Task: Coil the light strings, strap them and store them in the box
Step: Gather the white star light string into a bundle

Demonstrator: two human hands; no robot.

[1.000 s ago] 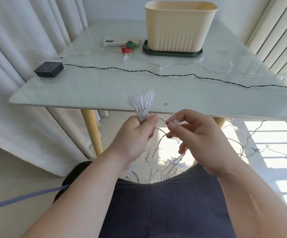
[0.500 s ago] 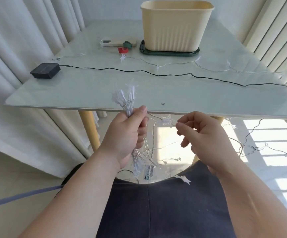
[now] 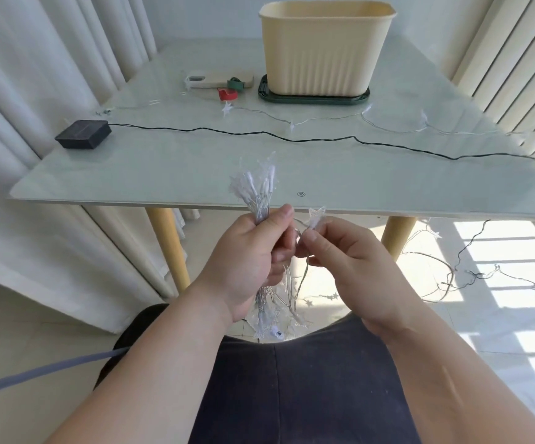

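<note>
My left hand (image 3: pixel 253 254) grips a gathered bundle of clear star lights (image 3: pixel 258 185) that sticks up past my fist in front of the table's near edge; more loops hang below it over my lap. My right hand (image 3: pixel 349 251) pinches a single star light (image 3: pixel 316 217) on the same clear wire, right beside my left thumb. The cream ribbed box (image 3: pixel 323 46) stands open on a dark green lid at the back of the table. Red and green straps (image 3: pixel 229 91) lie left of the box.
A black wire (image 3: pixel 291 140) runs across the glass table (image 3: pixel 131 174) from a black solar box (image 3: pixel 83 134) at the left. A clear star string (image 3: pixel 387 125) lies behind it. More wire trails on the floor (image 3: pixel 471 277) at the right. Curtains hang on both sides.
My right hand has moved back to my left hand and now pinches a star light. The bundle in my left hand has shifted slightly right.
</note>
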